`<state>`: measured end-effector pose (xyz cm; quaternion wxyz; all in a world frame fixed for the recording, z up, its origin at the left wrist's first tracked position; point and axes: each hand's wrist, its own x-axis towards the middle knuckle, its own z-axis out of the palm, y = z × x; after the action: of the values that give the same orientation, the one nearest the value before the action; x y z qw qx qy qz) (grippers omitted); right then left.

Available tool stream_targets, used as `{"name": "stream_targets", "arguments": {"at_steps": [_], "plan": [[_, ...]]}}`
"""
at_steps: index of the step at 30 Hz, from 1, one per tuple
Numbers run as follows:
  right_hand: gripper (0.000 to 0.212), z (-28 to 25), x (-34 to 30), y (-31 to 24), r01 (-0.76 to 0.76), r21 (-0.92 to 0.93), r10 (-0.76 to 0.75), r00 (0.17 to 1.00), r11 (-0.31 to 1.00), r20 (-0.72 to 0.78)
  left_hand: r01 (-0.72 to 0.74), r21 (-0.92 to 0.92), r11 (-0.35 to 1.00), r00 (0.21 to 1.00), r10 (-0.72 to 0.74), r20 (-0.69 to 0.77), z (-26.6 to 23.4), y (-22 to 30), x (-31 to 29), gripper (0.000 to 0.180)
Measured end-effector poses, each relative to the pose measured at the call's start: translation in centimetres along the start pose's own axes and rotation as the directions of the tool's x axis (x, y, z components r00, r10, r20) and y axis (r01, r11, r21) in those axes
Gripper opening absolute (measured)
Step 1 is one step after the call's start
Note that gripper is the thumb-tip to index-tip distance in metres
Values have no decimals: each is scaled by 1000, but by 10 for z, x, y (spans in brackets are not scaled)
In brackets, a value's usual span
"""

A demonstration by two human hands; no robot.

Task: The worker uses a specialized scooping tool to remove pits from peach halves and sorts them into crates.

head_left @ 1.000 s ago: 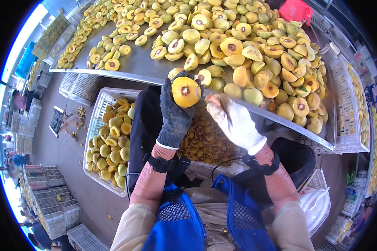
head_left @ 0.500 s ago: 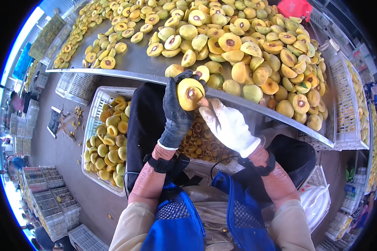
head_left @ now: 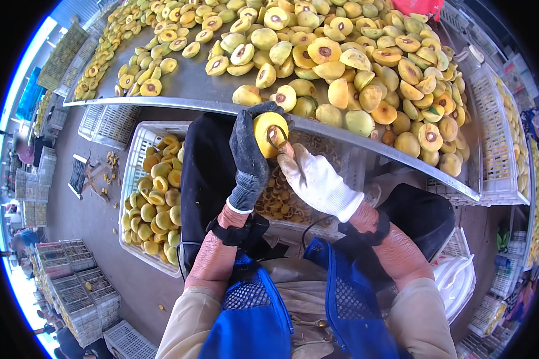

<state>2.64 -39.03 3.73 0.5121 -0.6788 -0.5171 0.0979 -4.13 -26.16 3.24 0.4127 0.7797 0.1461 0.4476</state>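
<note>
- My left fingers (head_left: 259,109), in a dark glove, grasp a yellow fruit half (head_left: 262,128), as they did a second ago.
- My right fingers (head_left: 299,160), in a white glove, grip the handle of a looped metal tool (head_left: 286,149); back then the loop stood off to the fruit's right, and now it sits against the cut face, around the brown centre.
- That face looked up at me earlier; I have it tipped toward my right side now.
- The fruit is at the near edge of the bench (head_left: 179,84), above ring-shaped scraps (head_left: 287,200).
- The heap of halves (head_left: 365,66) sits slightly higher in my view, and less of the red bag (head_left: 419,6) shows.
</note>
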Motion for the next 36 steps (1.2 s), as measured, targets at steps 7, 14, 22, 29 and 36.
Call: {"name": "stream_targets", "arguments": {"at_steps": [7,14,22,29,36], "plan": [[23,1,-3,2,-62,-152,75,994,986,76,27,45,999,998,-24,-66,4,20,-1,26],[23,-8,-2,-3,-72,-187,103,981,980,167,-242,271,932,954,178,242,-23,-23,-4,53],[24,-18,-6,0,-13,-127,52,949,992,311,-292,220,931,891,182,416,-44,-18,-5,68],[31,-18,-6,-4,-26,-196,105,909,980,404,-274,124,954,838,174,516,-52,-11,-1,71],[37,-14,-1,-1,-175,12,158,914,985,374,275,-299,914,891,-126,436,-37,-3,4,48]]}}
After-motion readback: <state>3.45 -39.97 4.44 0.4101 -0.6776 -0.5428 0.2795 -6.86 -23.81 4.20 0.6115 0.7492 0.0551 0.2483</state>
